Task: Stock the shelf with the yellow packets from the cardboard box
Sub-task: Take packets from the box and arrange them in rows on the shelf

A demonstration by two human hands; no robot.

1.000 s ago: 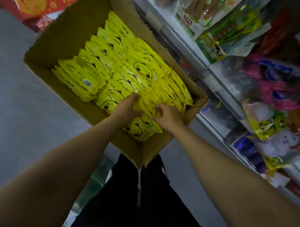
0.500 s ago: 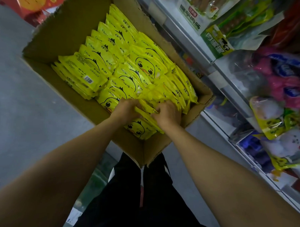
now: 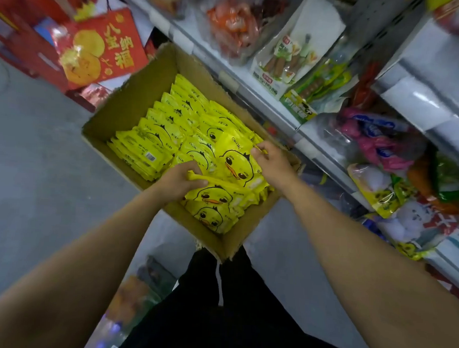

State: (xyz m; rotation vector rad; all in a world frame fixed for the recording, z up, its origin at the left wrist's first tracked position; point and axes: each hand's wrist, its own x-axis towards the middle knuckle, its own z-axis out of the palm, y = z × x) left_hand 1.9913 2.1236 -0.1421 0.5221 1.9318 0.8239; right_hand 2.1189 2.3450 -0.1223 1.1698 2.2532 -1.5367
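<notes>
Left hand (image 3: 182, 178) grips the near edge and right hand (image 3: 272, 159) pinches the far corner of one yellow packet (image 3: 235, 162), tilted up over the cardboard box (image 3: 132, 100). Box under both hands looks nearly full; shelf (image 3: 325, 151) right of them: stocking barely started, I'd say.

An open cardboard box (image 3: 137, 97) sits on a grey floor, packed with rows of yellow packets (image 3: 170, 119) printed with a cartoon duck. 2 bare hands reach in — the left hand (image 3: 180, 178) grips the lower edge of 1 raised packet (image 3: 235, 163), the right hand (image 3: 272, 159) pinches its upper corner. Just beside the box, on the right, stand white shelves (image 3: 315, 148) crowded with snack bags (image 3: 380, 145).
</notes>
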